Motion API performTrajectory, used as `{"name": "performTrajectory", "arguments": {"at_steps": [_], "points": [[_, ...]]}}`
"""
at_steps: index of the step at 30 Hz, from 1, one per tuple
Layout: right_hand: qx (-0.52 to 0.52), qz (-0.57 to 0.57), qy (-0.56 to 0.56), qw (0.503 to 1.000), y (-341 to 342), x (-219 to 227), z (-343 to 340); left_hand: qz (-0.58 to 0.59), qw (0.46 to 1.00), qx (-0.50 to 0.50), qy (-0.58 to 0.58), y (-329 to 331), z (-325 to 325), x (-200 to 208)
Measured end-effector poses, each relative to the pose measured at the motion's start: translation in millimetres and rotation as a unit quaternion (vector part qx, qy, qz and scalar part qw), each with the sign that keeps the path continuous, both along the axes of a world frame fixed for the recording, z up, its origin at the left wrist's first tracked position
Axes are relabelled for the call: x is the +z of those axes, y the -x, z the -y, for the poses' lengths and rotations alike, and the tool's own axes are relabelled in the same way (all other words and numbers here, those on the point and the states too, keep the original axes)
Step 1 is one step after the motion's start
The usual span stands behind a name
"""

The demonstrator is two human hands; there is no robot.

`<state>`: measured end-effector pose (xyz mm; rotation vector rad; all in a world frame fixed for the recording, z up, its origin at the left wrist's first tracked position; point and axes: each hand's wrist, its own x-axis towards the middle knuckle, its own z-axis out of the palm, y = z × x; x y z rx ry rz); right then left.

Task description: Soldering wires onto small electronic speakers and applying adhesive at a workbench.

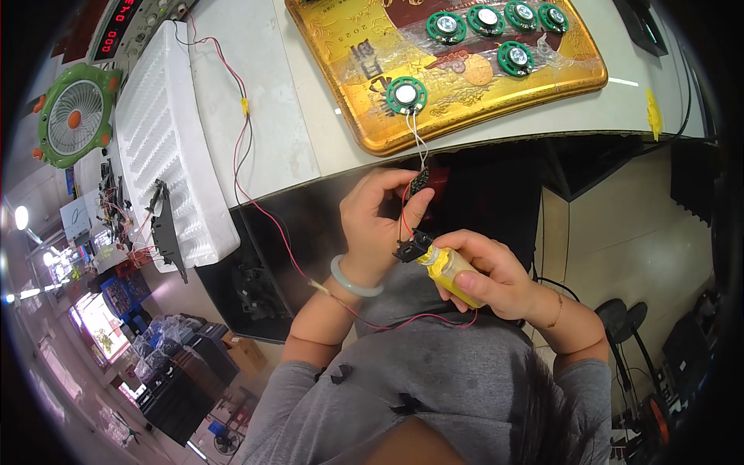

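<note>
Between the thumb and fingers of my left hand (370, 221), a small dark circuit board (419, 181) is pinched upright. White wires join the board to a round green-rimmed speaker (406, 94) on the gold tin lid (341, 62). My right hand (500, 279) is closed around a block wrapped in yellow tape (453, 277). At the block's upper end sits a small black plastic piece (413, 246), just under my left hand. Thin red and dark wires run from the board down to that piece. A long red-and-black cable (283, 244) reaches the block's lower end.
Several more speakers (486, 21) lie on the lid at the back. At left, a white foam tray (167, 139) carries a black plastic strip (164, 225). Beyond it stand a green fan (75, 116) and a power supply (136, 27) with a red display.
</note>
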<state>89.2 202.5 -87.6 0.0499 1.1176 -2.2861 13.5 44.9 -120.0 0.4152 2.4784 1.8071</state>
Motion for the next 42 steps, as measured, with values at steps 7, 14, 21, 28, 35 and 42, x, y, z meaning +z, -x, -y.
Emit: {"name": "performTrajectory", "arguments": {"at_steps": [7, 14, 21, 28, 35, 42], "points": [[-0.004, -0.002, -0.005, 1.000, -1.4, -1.3, 1.0, -0.045, 0.998, 0.010, 0.046, 1.2, -2.0, -1.4], [-0.024, 0.034, 0.018, 0.999, 0.7, 1.5, -5.9, 0.252, 0.951, -0.070, -0.165, -13.7, 18.0, 12.0], [-0.027, 0.066, 0.007, 0.997, 5.8, 8.2, -0.7, 0.234, 0.934, -0.079, -0.258, -23.1, 21.0, 29.2], [0.119, 0.048, -0.144, 0.981, 25.0, 29.3, -22.4, 0.213, 0.950, -0.197, -0.113, 11.9, 46.0, 41.4], [0.096, -0.218, -0.225, 0.945, 90.9, 87.3, 7.5, 0.224, 0.947, -0.168, -0.157, 9.0, 44.0, 39.3], [0.075, -0.134, -0.440, 0.885, 242.9, 56.2, 104.2, 0.291, 0.888, -0.167, -0.316, 5.3, 19.1, 23.6]]}}
